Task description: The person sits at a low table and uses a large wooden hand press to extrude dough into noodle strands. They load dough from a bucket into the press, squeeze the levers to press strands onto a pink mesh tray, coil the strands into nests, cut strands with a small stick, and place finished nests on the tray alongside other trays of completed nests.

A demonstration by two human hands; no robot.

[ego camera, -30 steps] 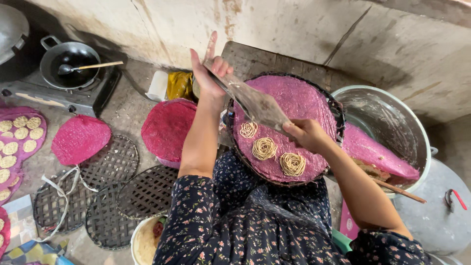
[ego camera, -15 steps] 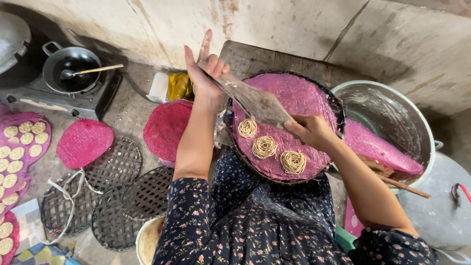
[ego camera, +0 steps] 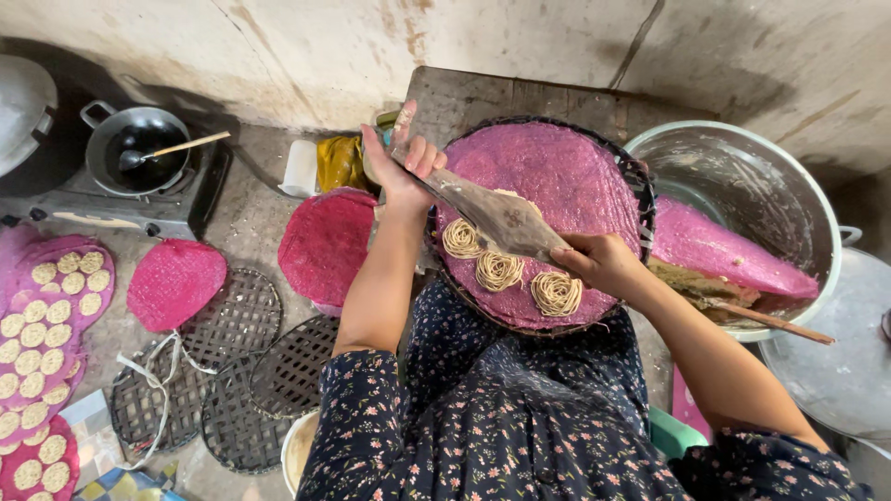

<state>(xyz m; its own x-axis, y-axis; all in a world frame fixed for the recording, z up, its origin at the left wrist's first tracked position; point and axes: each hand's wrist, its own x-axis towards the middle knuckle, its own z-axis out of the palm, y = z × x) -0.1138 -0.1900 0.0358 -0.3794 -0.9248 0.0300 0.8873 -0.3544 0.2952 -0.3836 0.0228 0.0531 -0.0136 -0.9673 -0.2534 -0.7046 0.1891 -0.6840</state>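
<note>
A long, flat metal spatula smeared with dough (ego camera: 497, 215) lies slantwise above the round woven tray lined with pink cloth (ego camera: 566, 176), its long axis running from upper left to lower right. The right hand (ego camera: 601, 264) is closed around its lower end; the left hand (ego camera: 401, 165), fingers spread, touches its upper tip. Three pale noodle coils (ego camera: 499, 271) sit beneath it. The tray rests on a dark wooden block (ego camera: 464, 97) by a stained plaster wall (ego camera: 278, 46), over a concrete floor (ego camera: 251, 232).

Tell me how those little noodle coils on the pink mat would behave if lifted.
The noodle coils look like loose spirals of thin strands, so probably floppy, light and apt to unravel. Lying flat on the cloth-lined round tray, they seem unlikely to roll.
</note>
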